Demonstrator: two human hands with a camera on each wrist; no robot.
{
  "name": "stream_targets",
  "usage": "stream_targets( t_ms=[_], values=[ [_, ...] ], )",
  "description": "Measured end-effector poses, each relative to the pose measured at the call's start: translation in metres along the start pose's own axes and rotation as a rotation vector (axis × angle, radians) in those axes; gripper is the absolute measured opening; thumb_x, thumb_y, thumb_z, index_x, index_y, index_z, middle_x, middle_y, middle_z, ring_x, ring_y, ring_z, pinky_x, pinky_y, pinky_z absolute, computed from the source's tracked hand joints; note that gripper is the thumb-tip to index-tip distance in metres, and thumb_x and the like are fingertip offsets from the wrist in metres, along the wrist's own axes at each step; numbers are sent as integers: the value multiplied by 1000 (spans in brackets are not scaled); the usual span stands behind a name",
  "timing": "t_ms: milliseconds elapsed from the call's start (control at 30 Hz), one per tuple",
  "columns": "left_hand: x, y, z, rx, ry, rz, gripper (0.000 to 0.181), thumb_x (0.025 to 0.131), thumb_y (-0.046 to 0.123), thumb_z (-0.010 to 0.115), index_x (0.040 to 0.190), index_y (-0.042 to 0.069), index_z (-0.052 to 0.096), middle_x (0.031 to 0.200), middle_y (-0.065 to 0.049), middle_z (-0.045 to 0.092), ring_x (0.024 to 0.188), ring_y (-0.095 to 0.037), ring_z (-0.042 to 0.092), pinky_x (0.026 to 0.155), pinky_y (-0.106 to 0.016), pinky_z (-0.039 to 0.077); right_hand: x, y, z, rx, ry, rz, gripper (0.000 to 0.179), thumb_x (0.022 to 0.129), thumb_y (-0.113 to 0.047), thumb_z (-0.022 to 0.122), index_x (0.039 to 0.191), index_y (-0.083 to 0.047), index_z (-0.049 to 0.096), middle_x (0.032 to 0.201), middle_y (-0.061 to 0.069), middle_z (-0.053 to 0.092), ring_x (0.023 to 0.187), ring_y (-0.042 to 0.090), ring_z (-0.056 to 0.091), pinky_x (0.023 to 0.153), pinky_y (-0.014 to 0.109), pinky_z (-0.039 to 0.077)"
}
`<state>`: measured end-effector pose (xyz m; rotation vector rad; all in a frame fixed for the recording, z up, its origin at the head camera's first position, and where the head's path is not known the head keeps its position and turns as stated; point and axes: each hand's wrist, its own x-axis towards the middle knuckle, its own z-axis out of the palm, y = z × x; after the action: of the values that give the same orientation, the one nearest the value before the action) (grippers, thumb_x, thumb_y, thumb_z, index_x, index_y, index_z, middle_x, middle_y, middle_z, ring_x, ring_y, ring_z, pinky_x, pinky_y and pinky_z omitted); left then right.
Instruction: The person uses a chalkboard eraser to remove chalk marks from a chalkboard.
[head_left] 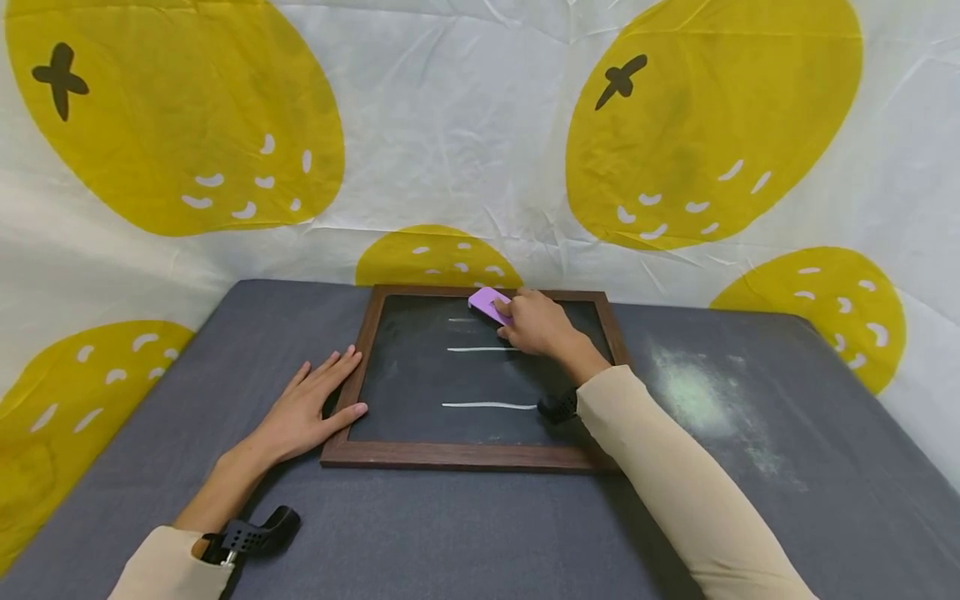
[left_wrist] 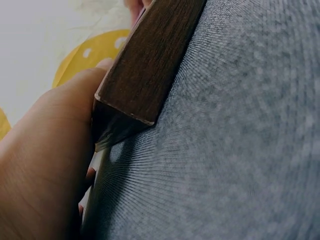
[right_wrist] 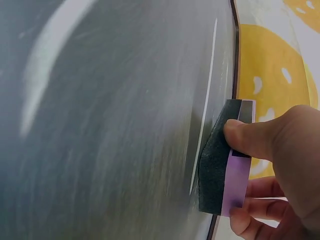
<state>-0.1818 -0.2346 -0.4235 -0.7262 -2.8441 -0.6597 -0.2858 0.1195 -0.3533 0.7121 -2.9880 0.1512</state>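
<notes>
A chalkboard (head_left: 408,379) with a brown wooden frame (head_left: 465,456) lies on the table. My right hand (head_left: 542,323) grips a purple chalkboard eraser (head_left: 487,302) near the board's top edge. In the right wrist view, thumb and fingers pinch the eraser (right_wrist: 212,175) by its sides, its dark felt toward the board. White chalk lines cross the board: a lower line (head_left: 487,405), a middle line (head_left: 480,349) running toward the right hand, and a faint top line (head_left: 461,320) beside the eraser. Fingers spread, my left hand (head_left: 303,412) rests at the frame's left side, its thumb over the wood.
Dark grey cloth covers the table (head_left: 450,533). Right of the board, a pale chalk-dust smudge (head_left: 693,392) marks the cloth. Behind stands a white curtain (head_left: 457,125) with yellow fruit prints. A black wrist camera (head_left: 258,533) sits on the left wrist.
</notes>
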Motion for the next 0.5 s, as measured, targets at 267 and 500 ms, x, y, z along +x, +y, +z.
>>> stream_targets(
  t_ms=[267,500],
  values=[
    [-2,-2,-1,-2,-1,-5,77,93,45,59,153,9,26,156,-12,24,142,-34,21,112,-58,6,10,-11,2,11,-11,-31,50,89,-27,67,136,-17,54,113,16,59,97,30,55,81,46,49],
    [-2,1,-1,-5,-2,-10,77,93,45,59,152,9,27,155,-13,24,141,-34,21,111,-59,7,20,-23,4,-8,-11,-52,48,88,-28,68,135,-18,57,105,14,59,93,29,55,79,44,50]
  ],
)
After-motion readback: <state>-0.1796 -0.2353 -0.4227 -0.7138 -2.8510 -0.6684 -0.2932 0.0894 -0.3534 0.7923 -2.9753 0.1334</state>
